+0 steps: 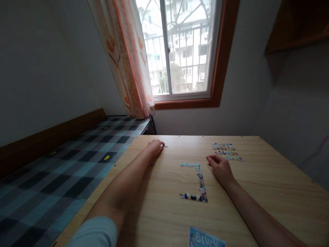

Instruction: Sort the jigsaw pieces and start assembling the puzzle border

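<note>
My left hand (155, 147) reaches to the far left part of the table, its fingers pinched on a small pale jigsaw piece (162, 145). Right beside those fingertips lies another small jigsaw piece (166, 146). Under the left wrist, a dark loose piece (152, 164) rests on the wood. My right hand (220, 168) is closed, thumb and fingers together; what they hold, if anything, is hidden. Between the hands lies a partly joined puzzle border (200, 180), with top, right and bottom sides. Rows of loose jigsaw pieces (224, 151) sit just beyond the right hand.
A blue sheet or box lettered "BLUEY" (207, 238) lies at the near edge of view on the wooden table (159, 212). To the left is a bed with a checked cover (77, 181). A curtain (131, 68) and window (185, 51) are behind.
</note>
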`<action>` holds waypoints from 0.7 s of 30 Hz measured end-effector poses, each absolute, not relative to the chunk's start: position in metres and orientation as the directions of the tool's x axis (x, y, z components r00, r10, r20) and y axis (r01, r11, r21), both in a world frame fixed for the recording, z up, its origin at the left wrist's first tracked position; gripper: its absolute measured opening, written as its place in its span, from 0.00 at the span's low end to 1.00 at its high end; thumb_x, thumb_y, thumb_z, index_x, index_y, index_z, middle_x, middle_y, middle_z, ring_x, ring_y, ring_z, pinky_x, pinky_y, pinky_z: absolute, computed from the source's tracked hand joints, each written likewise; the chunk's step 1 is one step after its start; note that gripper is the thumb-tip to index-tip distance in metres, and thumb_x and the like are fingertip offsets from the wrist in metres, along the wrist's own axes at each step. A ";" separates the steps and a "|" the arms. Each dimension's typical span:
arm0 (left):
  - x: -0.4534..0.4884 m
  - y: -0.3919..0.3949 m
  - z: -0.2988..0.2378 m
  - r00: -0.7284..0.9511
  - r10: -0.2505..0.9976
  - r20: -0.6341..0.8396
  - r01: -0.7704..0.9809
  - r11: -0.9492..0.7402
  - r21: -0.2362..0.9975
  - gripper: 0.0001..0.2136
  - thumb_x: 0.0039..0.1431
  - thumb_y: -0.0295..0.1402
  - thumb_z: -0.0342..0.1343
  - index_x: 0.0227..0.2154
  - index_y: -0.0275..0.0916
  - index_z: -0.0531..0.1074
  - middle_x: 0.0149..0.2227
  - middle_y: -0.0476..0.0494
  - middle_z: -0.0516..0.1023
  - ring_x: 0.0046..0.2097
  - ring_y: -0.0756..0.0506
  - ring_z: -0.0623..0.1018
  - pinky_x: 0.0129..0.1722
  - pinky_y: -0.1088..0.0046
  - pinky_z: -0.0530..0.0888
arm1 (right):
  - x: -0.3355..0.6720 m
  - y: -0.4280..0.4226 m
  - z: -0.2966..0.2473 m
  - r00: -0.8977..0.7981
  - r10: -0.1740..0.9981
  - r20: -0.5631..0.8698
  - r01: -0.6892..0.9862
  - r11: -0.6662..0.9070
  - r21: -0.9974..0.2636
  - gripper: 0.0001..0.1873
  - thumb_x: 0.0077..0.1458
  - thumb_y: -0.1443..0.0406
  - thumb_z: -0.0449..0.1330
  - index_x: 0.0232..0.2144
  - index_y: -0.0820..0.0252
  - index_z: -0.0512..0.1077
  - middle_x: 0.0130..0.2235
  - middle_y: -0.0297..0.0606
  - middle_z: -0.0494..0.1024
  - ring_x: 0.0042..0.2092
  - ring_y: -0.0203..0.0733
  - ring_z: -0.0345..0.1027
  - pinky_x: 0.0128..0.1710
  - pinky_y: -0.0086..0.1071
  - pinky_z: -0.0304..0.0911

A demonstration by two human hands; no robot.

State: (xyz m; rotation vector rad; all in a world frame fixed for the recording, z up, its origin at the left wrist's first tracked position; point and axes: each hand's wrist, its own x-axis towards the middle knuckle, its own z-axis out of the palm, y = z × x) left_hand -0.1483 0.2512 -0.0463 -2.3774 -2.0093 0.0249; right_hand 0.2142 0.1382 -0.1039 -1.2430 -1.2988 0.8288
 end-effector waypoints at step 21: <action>-0.137 0.251 -0.034 0.164 0.985 -0.059 0.983 -0.168 -0.071 0.13 0.56 0.34 0.59 0.43 0.47 0.83 0.46 0.42 0.83 0.47 0.43 0.79 0.46 0.74 0.72 | 0.216 0.143 -0.109 0.156 0.952 0.264 0.215 0.228 -0.950 0.25 0.50 0.43 0.63 0.31 0.60 0.78 0.29 0.41 0.81 0.32 0.46 0.74 0.34 0.36 0.67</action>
